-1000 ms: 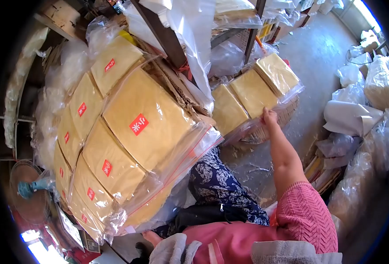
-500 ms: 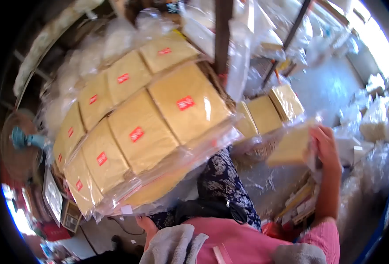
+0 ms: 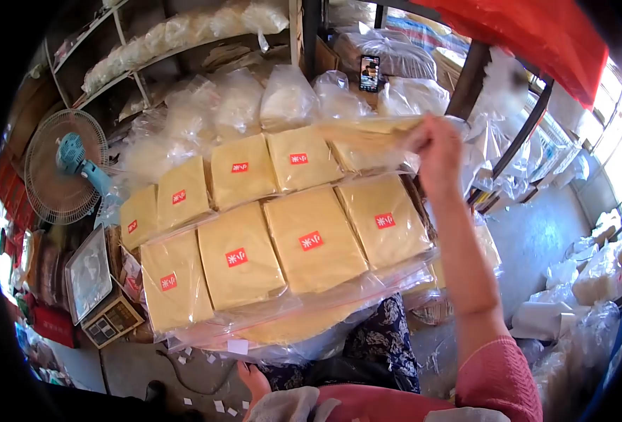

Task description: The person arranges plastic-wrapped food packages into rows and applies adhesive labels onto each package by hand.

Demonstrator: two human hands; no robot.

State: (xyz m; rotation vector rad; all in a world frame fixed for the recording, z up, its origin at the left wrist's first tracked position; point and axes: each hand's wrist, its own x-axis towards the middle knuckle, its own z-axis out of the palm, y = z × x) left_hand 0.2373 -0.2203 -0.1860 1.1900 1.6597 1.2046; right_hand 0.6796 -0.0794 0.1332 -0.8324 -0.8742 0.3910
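Note:
My right hand (image 3: 438, 144) reaches over the far right of the pile, its fingers closed on the near end of a yellow flat pack (image 3: 374, 135). Motion smears that pack, and its label does not show. Below it lie two rows of similar yellow packs in clear plastic bags; a near-row pack (image 3: 312, 239) and a far-row pack (image 3: 244, 169) carry red labels with white characters. Low by my left thigh, a strip of bare skin looks like my left hand (image 3: 253, 381); its fingers cannot be made out.
A fan (image 3: 68, 165) stands at the left beside a scale-like box (image 3: 107, 316). Bulging clear bags (image 3: 286, 98) line the back, with a phone (image 3: 369, 73) propped among them. More bagged goods (image 3: 606, 271) lie at right. Dark posts rise behind my right hand.
My right hand has carried the yellow pack from the low right up and left, over the far row's right end. My view has turned, now showing the phone and a red sheet.

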